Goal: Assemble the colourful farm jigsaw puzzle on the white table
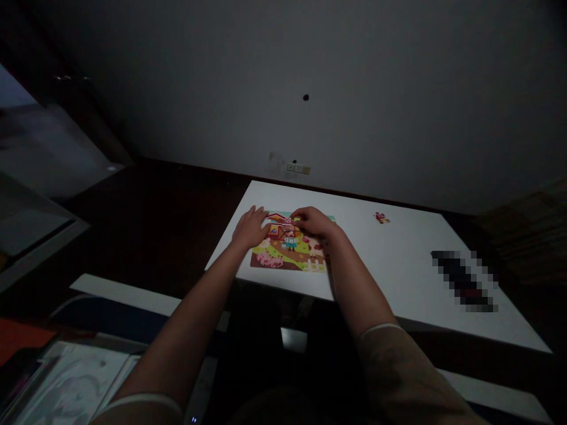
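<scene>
A colourful farm-scene jigsaw puzzle (pixel 290 260) lies flat near the front left of the white table. It shows a red barn, a pink pig, a figure in blue and a white fence. My left hand (pixel 251 227) rests flat over its upper left edge, fingers spread. Over the upper right part, my right hand (pixel 313 222) is bent down with thumb and fingertips pinched together on a puzzle piece (pixel 287 220) beside the barn roof. That piece is small and blends with the picture around it. My right wrist and forearm hide the puzzle's right side.
A loose red and yellow puzzle piece or small group of pieces (pixel 381 218) lies farther right on the white table (pixel 354 260). A pixelated dark object (pixel 465 282) is near the table's right end. Behind stands a grey wall (pixel 376 118) with a socket strip (pixel 298 168).
</scene>
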Demonstrator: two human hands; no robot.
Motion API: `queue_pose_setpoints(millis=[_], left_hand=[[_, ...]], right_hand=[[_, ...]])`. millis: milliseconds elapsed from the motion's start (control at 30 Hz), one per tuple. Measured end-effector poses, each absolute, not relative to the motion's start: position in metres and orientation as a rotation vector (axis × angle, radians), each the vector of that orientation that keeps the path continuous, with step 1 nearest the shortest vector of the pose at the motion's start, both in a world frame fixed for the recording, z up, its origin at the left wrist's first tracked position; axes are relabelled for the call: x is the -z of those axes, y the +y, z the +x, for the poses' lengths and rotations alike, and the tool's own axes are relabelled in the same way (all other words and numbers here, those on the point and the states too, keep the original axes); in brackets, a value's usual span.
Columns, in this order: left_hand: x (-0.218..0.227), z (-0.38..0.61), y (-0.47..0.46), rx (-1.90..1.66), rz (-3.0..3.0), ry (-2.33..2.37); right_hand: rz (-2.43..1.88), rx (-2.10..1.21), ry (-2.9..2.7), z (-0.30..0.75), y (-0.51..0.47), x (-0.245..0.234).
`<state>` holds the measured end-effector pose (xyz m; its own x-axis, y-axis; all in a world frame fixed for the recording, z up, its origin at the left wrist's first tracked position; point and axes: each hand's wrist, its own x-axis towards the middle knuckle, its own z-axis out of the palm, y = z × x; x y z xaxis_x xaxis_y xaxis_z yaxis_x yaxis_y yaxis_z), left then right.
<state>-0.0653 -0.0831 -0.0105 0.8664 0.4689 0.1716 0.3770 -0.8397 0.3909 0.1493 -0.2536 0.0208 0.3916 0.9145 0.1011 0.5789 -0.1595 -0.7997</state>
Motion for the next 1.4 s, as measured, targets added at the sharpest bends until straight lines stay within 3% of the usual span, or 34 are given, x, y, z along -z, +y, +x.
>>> queue_pose_setpoints(millis=[300,533,867,1400], left_hand=[[0.014,-0.061,-0.084,-0.230,2.770,0.663],[0.016,-0.061,-0.084,-0.261,2.733,0.659],[0.015,-0.061,-0.086,-0.220,2.779,0.666],[0.015,-0.062,-0.086,-0.179,2.808,0.674]], right_hand=[[-1.950,-0.473,-1.342,0.143,-0.250,-0.019],[-2.075,-0.234,-1.551,0.120,-0.263,-0.014],[-2.212,-0.153,-1.745,0.074,-0.287,0.011],[-2.322,-0.105,-1.755,0.068,-0.288,0.010]])
